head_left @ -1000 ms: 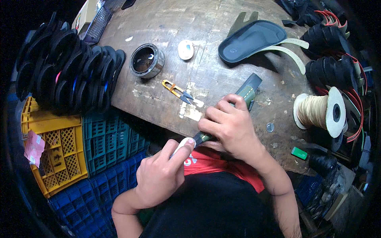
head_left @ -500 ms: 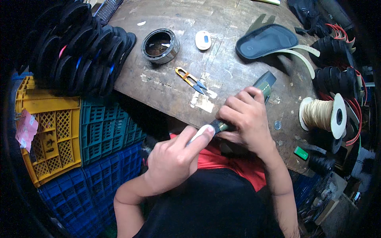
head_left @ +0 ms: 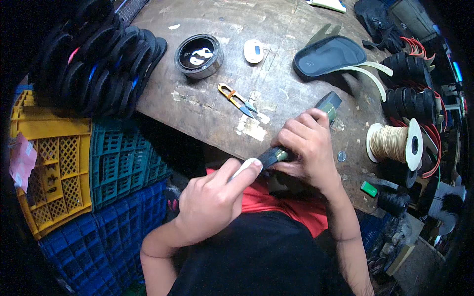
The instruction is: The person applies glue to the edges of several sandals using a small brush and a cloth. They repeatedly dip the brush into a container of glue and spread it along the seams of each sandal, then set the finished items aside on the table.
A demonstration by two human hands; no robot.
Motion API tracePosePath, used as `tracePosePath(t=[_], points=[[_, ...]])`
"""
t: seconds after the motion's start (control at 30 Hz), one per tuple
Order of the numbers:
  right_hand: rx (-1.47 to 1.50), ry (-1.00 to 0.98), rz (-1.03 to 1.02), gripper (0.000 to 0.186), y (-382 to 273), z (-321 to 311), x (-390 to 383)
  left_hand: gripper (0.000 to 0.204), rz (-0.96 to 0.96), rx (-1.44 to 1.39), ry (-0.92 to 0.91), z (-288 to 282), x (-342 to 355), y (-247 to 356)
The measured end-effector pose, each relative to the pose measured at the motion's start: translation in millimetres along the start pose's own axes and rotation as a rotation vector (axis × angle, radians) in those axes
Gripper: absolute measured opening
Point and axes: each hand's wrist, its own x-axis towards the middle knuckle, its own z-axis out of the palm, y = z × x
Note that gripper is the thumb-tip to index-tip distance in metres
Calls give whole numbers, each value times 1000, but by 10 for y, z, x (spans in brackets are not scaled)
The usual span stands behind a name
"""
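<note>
White handle (head_left: pixel 242 169) — black-and-green piece (head_left: pixel 328 104)

On the table (head_left: pixel 163 103) before me, the snips (head_left: pixel 243 107) lie left of and beyond my right hand (head_left: pixel 308 143). Behind them, the pot (head_left: pixel 205 73) sits on the left, the device (head_left: pixel 254 51) to its right, and the footbed (head_left: pixel 328 56) farther right. The cord spool (head_left: pixel 391 140) is to my right; crates (head_left: pixel 123 163) are at my left, soles (head_left: pixel 98 59) beyond them.

L fingers (head_left: pixel 224 170) & R fingers (head_left: pixel 296 128) curled

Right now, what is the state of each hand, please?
Left hand: closed, holding a white object.
Right hand: closed, holding a green-and-black piece.
</note>
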Motion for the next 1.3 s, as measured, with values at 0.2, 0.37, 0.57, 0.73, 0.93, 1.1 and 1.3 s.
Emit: tracePosePath(t=[0.2,0.37,0.57,0.73,0.93,1.1,1.3], points=[[17,35,-5,36,-6,14,-30,51,61,87,-67,-111,129,52],[35,59,-10,34,13,32,-20,51,57,105,-54,-106,137,66],[33,45,-13,36,6,16,-22,48,51,-133,122,195,-15,-88],[-12,10,-14,39,5,0,1,44,16,-258,283,428,-123,-192],[-44,-37,-7,41,-13,-39,20,47,70,-294,348,596,-219,-312],[-56,-33,-18,41,-6,-27,49,45,109,-373,457,784,-211,-427],[-58,-29,-9,41,-10,-24,40,49,122,-400,497,905,-240,-443]])
